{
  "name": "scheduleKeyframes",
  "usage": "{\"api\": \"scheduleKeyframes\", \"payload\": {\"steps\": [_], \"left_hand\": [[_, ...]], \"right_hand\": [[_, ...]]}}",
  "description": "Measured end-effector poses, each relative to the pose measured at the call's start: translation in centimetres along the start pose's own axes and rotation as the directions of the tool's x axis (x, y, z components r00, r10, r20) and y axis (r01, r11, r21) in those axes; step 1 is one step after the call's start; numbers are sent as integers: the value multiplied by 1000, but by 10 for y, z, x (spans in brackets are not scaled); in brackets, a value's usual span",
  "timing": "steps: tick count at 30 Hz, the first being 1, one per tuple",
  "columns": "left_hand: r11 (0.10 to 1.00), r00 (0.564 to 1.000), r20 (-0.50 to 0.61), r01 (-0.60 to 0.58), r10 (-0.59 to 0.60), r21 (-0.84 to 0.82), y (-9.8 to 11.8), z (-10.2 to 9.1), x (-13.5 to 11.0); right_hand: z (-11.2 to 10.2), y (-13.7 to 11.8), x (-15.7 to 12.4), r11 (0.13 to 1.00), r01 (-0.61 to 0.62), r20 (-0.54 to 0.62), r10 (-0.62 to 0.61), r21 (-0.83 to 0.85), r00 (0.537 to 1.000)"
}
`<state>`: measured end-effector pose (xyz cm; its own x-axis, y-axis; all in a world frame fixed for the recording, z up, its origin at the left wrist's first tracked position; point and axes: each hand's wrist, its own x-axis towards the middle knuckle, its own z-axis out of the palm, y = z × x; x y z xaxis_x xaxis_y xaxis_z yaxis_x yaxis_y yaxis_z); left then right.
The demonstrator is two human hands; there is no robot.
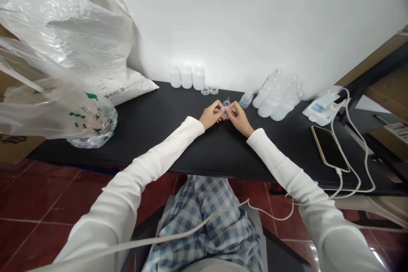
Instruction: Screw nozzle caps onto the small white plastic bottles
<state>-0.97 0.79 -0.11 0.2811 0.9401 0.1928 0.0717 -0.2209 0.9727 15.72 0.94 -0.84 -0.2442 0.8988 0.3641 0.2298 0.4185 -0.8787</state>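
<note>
My left hand (pixel 213 114) and my right hand (pixel 238 117) meet at the middle of the black table. Pinched between the fingertips of both is a small clear plastic ring (pixel 225 111), partly covered by the fingers. Just beyond it stands a clear bottle teat (pixel 226 102) with a thin tip; whether it touches the ring I cannot tell. Two more clear rings (pixel 209 91) lie farther back. A stack of clear ring-like pieces (pixel 246 100) leans to the right of my right hand.
Three frosted bottles (pixel 186 77) stand by the wall. Several bottles with teats (pixel 280 95) are grouped at right. Beyond them are a white-and-blue device (pixel 321 108), a phone (pixel 330 148) and white cables (pixel 366 157). Plastic bags (pixel 92 119) fill the left end of the table (pixel 153 136).
</note>
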Motion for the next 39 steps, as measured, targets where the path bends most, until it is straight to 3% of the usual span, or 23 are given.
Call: {"api": "scheduleKeyframes", "payload": {"steps": [6,17,20,26,29,33,39], "left_hand": [[1000,999,29,-23,22,12,-1,-1,1],[992,999,18,-30,28,124,2,-1,-2],[998,1000,-4,-1,1,67,0,1,-1],[973,999,11,43,-42,-226,-7,-3,10],[958,998,70,19,2,-286,-10,-7,14],[958,986,156,-13,60,-285,-14,-8,13],[986,965,255,-14,57,-166,-22,-4,9]], "right_hand": [[1,-5,-2,999,-42,0,42,-22,999],[3,-8,-4,992,2,-46,-7,-123,999],[3,-8,-4,998,-41,-39,39,-52,998],[0,-4,2,973,-86,-20,92,212,996],[-4,-5,4,949,-134,-9,143,286,990],[-7,-9,3,967,-149,87,133,209,987],[-8,-8,-1,955,-165,6,169,247,986]]}}
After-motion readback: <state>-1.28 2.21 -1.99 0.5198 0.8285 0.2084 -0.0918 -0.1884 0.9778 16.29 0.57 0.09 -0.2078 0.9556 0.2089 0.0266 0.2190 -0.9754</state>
